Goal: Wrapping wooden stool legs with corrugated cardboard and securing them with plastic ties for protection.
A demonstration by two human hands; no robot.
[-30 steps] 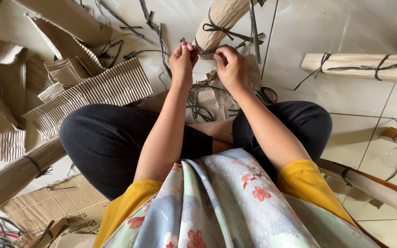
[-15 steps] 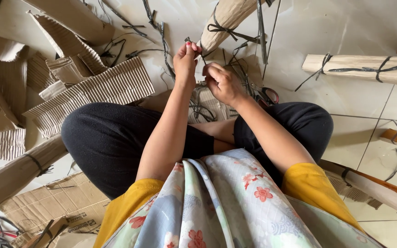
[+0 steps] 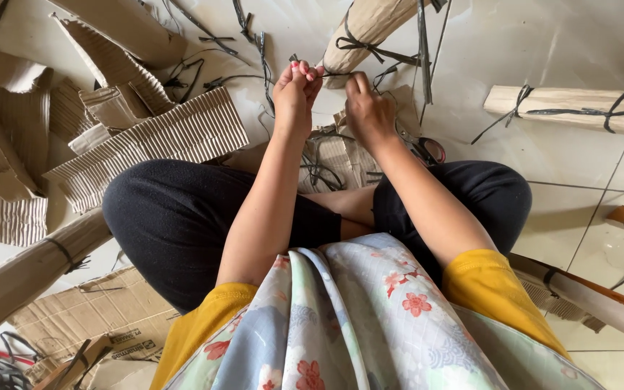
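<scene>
Hands meet at twelve o'clock, above your crossed legs. Your left hand (image 3: 295,90) is bunched tight, its fingertips pinching one end of a thin black strap (image 3: 335,73); your right hand (image 3: 367,108) is curled with its fingers pinching the same strap just beside it. The strap is narrow, flat and dark, stretched in a short, nearly level line between the two hands, and it runs on toward the paper-wrapped bundle (image 3: 370,25) at one o'clock, which is tan, tapered and already bound with knotted black bands. Whether the strap touches the bundle cannot be told. Loose black strips lie on the white tiled floor (image 3: 543,43) around your hands. At ten o'clock lies a ribbed sheet of corrugated cardboard (image 3: 153,144). At two o'clock, well apart, rests a second wrapped bundle (image 3: 579,112) tied with black straps.
</scene>
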